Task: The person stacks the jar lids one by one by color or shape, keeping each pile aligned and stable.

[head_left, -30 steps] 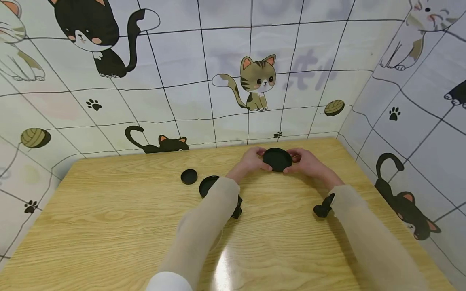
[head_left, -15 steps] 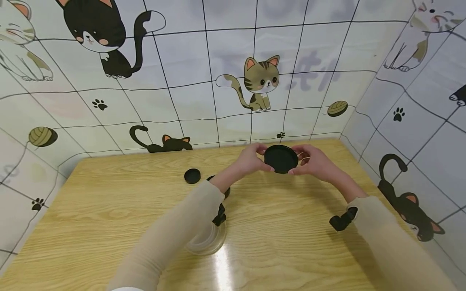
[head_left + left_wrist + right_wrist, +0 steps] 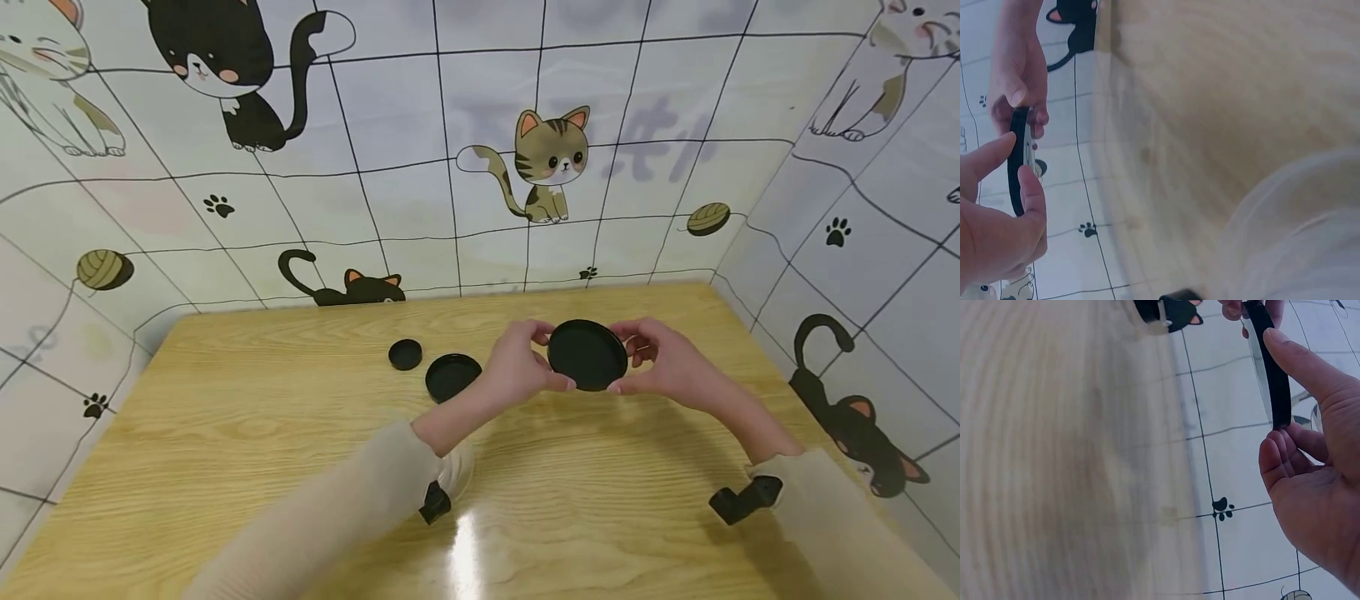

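Note:
Both my hands hold one shallow, round black lid (image 3: 587,356) by its opposite edges, raised over the far right part of the table. My left hand (image 3: 525,362) pinches its left edge between thumb and fingers, and my right hand (image 3: 663,367) grips the right edge the same way. In the head view the lid's dark, rimmed face tilts toward me. The left wrist view shows its black edge (image 3: 1014,169) side-on between the two hands. From the right wrist, a paler underside shows beside the black rim (image 3: 1275,375).
Left of my hands lie a small round black lid (image 3: 405,354) and a larger black one (image 3: 450,375), partly behind my left wrist. A clear round container (image 3: 459,471) sits under my left forearm, mostly hidden. The cat-print wall (image 3: 405,200) rises behind the wooden table (image 3: 262,400).
The held lid has come up and closer to me, looking larger. My left forearm has shifted left and down, uncovering more of the larger lid on the table. Both hands keep their grip.

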Demonstrator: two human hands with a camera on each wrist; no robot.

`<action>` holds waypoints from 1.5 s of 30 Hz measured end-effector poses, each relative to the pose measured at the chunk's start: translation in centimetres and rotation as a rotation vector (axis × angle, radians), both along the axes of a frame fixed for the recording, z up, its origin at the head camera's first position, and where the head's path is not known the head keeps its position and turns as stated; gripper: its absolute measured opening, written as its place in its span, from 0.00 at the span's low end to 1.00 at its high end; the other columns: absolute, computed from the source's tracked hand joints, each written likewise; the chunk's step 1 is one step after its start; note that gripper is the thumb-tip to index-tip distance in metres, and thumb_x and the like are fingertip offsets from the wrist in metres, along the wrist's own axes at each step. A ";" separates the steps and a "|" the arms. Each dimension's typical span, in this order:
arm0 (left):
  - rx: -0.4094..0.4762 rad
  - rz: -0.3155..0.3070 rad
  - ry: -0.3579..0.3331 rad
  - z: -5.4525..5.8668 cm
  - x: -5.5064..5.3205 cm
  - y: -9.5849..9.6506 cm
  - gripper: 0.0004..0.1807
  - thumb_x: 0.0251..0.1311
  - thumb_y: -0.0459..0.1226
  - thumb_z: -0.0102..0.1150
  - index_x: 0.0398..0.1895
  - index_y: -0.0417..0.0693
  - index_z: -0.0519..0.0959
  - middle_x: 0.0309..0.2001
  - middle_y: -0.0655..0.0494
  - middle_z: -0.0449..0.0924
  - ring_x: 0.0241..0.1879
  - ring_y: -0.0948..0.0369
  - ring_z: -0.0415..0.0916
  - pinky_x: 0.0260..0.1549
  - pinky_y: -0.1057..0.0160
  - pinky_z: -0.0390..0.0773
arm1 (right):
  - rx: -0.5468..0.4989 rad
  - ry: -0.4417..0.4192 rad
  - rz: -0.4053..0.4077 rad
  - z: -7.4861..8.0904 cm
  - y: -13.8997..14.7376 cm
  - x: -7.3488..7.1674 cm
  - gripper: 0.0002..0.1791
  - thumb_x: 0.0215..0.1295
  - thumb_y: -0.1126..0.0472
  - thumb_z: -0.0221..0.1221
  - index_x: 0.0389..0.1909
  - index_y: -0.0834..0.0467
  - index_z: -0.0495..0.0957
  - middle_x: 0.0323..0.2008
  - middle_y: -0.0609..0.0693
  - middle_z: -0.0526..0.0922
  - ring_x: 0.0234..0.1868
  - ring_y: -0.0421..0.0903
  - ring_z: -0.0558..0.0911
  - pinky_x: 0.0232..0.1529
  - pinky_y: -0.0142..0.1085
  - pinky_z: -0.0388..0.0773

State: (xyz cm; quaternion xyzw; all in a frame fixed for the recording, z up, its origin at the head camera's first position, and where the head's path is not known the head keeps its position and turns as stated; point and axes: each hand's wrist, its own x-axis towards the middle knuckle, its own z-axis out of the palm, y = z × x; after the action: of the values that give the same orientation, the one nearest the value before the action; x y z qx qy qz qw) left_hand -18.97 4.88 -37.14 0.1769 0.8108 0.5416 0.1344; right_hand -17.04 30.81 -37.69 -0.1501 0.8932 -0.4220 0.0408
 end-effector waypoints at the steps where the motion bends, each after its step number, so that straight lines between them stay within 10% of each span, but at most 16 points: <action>1: 0.002 0.018 -0.001 -0.2 0.6 -0.2 0.45 0.44 0.30 0.83 0.69 0.39 0.71 0.53 0.49 0.71 0.33 0.62 0.80 0.31 0.65 0.80 | -0.001 -0.003 0.011 -0.1 -0.2 0.4 0.44 0.51 0.61 0.80 0.67 0.68 0.69 0.51 0.58 0.76 0.46 0.51 0.73 0.47 0.36 0.75; 12: 0.101 0.156 -0.027 -3.3 6.8 -1.4 0.40 0.44 0.25 0.81 0.64 0.34 0.71 0.50 0.49 0.66 0.31 0.65 0.77 0.31 0.70 0.79 | -0.036 0.000 0.129 -3.0 -1.9 3.0 0.42 0.45 0.63 0.82 0.62 0.66 0.73 0.49 0.55 0.77 0.39 0.47 0.75 0.40 0.37 0.76; 23: 0.076 0.227 -0.042 -6.5 9.9 -1.5 0.41 0.45 0.26 0.78 0.64 0.34 0.67 0.53 0.46 0.66 0.29 0.69 0.75 0.32 0.72 0.77 | -0.008 -0.046 0.192 -5.4 -2.8 3.9 0.45 0.42 0.61 0.84 0.62 0.67 0.73 0.48 0.53 0.77 0.39 0.43 0.75 0.38 0.33 0.75; 45: 0.009 0.252 -0.039 -7.5 10.0 -1.7 0.41 0.42 0.25 0.79 0.62 0.33 0.69 0.50 0.48 0.67 0.27 0.70 0.73 0.34 0.70 0.76 | 0.018 -0.005 0.222 -7.0 -3.3 4.1 0.44 0.42 0.59 0.84 0.62 0.66 0.74 0.44 0.52 0.76 0.36 0.42 0.74 0.34 0.33 0.76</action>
State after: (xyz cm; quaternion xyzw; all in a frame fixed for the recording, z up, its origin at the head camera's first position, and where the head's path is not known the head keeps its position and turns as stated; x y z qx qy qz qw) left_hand -9.00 3.22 -44.63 0.0639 0.8215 0.5610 0.0802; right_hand -12.99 27.48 -44.68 -0.2467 0.8747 -0.4071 0.0909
